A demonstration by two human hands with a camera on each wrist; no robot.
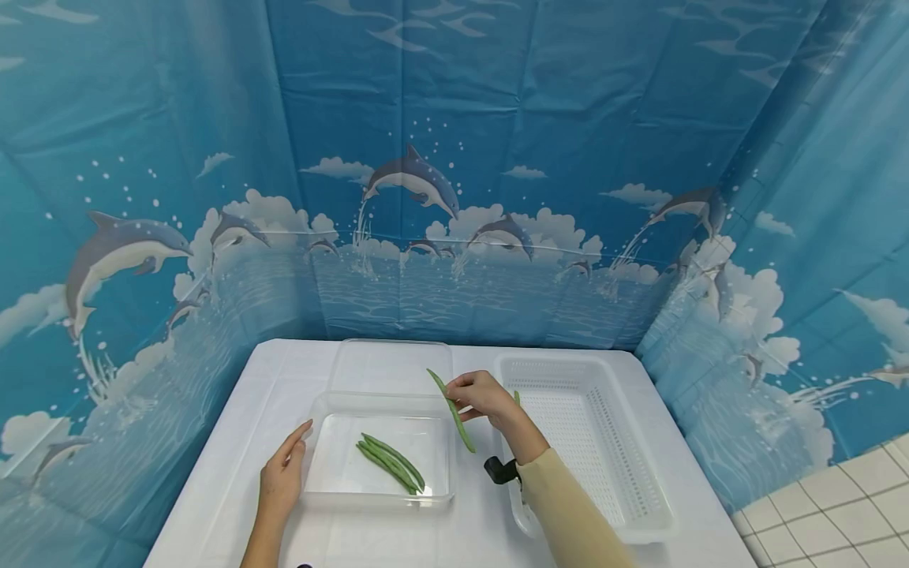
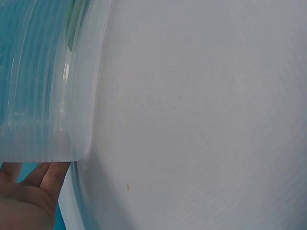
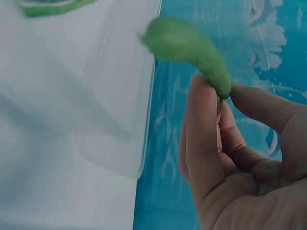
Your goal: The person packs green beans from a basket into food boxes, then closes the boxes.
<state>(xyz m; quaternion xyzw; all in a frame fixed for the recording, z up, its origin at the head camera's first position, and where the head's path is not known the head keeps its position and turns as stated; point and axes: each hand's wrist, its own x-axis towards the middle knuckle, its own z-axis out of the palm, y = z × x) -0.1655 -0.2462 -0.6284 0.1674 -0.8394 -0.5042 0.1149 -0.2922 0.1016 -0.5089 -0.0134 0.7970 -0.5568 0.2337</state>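
A long green bean [image 1: 463, 430] is pinched between the thumb and fingers of my right hand [image 1: 483, 397], raised just beyond the right side of a clear plastic box [image 1: 379, 500]. The right wrist view shows the same green bean [image 3: 184, 43] with one end toward the camera. Several green beans [image 1: 390, 461] lie together on the floor of the box. My left hand [image 1: 282, 477] is at the box's left side with its fingers extended. In the left wrist view, the left hand's fingers [image 2: 53, 178] touch the box's wall [image 2: 48, 120].
A white perforated basket [image 1: 639, 473] stands on the right of the white table [image 1: 213, 489], with a green bean [image 1: 517, 397] partly visible at its left side behind my right wrist. A clear flat lid [image 1: 390, 363] lies behind the box. Dolphin-printed curtain [image 1: 461, 284] surrounds the table.
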